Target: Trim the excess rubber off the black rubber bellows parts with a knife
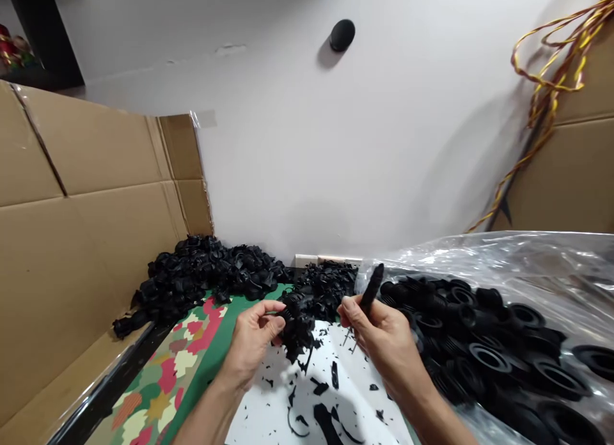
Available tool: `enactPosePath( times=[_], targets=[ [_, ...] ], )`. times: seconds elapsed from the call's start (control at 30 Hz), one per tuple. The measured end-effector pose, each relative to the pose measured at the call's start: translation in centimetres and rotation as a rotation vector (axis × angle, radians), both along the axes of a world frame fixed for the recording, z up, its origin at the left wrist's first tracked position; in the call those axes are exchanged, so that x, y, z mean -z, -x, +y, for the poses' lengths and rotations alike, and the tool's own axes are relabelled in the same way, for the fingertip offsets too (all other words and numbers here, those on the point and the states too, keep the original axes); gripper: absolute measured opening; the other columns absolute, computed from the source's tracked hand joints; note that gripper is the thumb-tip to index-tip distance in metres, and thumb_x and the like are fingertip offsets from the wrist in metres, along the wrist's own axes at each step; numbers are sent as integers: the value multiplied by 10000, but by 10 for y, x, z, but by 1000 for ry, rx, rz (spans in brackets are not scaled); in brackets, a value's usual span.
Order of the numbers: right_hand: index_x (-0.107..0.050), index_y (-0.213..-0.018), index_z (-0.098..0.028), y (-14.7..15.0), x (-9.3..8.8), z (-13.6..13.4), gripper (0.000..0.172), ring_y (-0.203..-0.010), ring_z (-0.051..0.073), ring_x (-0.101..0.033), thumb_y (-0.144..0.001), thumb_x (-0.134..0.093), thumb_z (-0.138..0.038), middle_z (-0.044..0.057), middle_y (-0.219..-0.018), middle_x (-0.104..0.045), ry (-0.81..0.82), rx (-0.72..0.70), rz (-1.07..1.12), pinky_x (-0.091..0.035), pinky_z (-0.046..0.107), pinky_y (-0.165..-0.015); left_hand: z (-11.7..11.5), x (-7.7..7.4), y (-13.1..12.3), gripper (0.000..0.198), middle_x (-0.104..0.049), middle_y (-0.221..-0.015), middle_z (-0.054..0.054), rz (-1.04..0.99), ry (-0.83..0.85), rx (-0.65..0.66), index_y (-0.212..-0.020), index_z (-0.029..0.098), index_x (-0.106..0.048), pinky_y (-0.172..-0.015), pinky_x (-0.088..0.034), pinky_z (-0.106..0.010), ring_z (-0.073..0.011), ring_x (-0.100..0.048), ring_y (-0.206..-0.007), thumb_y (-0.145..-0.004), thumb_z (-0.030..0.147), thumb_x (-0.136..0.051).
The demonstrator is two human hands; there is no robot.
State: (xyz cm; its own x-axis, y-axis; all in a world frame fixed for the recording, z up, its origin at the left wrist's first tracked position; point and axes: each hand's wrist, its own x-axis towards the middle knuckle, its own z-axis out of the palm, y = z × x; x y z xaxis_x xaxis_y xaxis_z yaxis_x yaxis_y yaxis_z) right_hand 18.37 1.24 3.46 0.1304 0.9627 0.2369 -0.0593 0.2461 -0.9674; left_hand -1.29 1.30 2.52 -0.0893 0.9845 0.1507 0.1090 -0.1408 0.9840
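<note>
My left hand [254, 339] is closed, thumb and fingertips pinching a black ribbed rubber part [291, 307]. Dark scraps lie right behind that part, so its lower outline is hard to make out. In my right hand [378, 330] is a black-handled tool [372, 288], its handle pointing up and two thin metal prongs showing below the fingers. The prongs are apart from the rubber part. Beneath both hands lies a white sheet [268, 413] strewn with black rubber trimmings [320, 387].
Black rubber pieces [211, 269] are heaped at the left against a cardboard panel [110, 240]. A smaller scrap heap [329, 282] sits by the wall. On the right, a clear plastic bag [446, 253] holds several ribbed black rubber boots [489, 359]. Twisted yellow-brown wires [551, 87] hang at upper right.
</note>
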Motion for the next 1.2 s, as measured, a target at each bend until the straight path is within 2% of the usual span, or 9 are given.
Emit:
enactPosePath(
  times=[0.1, 0.2, 0.3, 0.43, 0.57, 0.67, 0.87, 1.07, 1.2],
  targets=[
    [-593, -610, -148, 8, 10, 6, 432, -335, 43, -325, -622, -736, -556, -39, -505, -502, 118, -79, 213, -260, 191, -322, 1, 4, -3, 307, -512, -543, 39, -60, 21, -28, -786, 149, -690, -434, -390, -224, -107, -449, -466, -606, 397, -718],
    [-650, -737, -143, 13, 16, 2, 377, -388, 76, -445, -629, -769, -484, -16, -576, -565, 124, -153, 350, -380, 213, -366, 1, 13, -9, 209, -538, -544, 26, -78, 24, -37, -714, 148, -716, -395, -340, -205, -91, -424, -430, -584, 311, -727],
    [-688, -798, -158, 13, 18, -5, 335, -524, 144, -580, -655, -763, -451, 16, -641, -622, 44, -137, 355, -481, 252, -467, -1, 21, -13, 112, -646, -769, -39, -76, -15, -22, -624, 165, -735, -494, -414, -227, -128, -530, -569, -512, 163, -723],
    [-715, -762, -173, 11, 23, -9, 273, -622, 199, -647, -673, -747, -429, 48, -757, -671, -77, -88, 173, -522, 288, -536, -6, 26, -17, 186, -662, -865, -57, 16, -49, 42, -637, 197, -750, -625, -453, -266, -191, -588, -737, -518, 72, -681],
    [-718, -788, -177, 10, 33, -7, 236, -674, 236, -668, -725, -697, -403, 72, -738, -713, -115, -115, -147, -538, 324, -605, -11, 26, -18, 216, -654, -906, -53, 111, -59, 61, -696, 196, -730, -590, -428, -255, -191, -582, -750, -547, 55, -662],
    [-704, -807, -178, 12, 41, -5, 229, -660, 230, -666, -759, -657, -397, 82, -767, -720, -125, -78, -273, -537, 325, -616, -14, 26, -19, 246, -636, -857, -28, 125, -84, 31, -720, 191, -678, -554, -395, -237, -170, -551, -708, -536, 33, -640],
    [-685, -812, -179, 15, 49, -5, 233, -688, 242, -681, -779, -633, -404, 89, -780, -722, -116, -67, -282, -540, 319, -631, -18, 28, -22, 248, -601, -809, 3, 197, -57, 0, -740, 185, -607, -543, -389, -236, -117, -470, -575, -552, 23, -599],
    [-653, -744, -187, 19, 51, -7, 164, -510, 183, -627, -813, -592, -322, 27, -593, -665, -240, -33, -364, -498, 258, -503, -17, 35, -24, 216, -600, -839, -15, 231, -119, 17, -757, 198, -585, -573, -424, -249, -154, -524, -654, -604, 47, -607],
    [-642, -738, -204, 17, 51, -6, 161, -478, 178, -608, -828, -570, -317, 10, -561, -646, -292, 97, -387, -482, 256, -484, -20, 30, -24, 162, -618, -955, -50, 247, -216, -140, -764, 212, -610, -600, -435, -261, -199, -564, -771, -631, 135, -662]
  ],
)
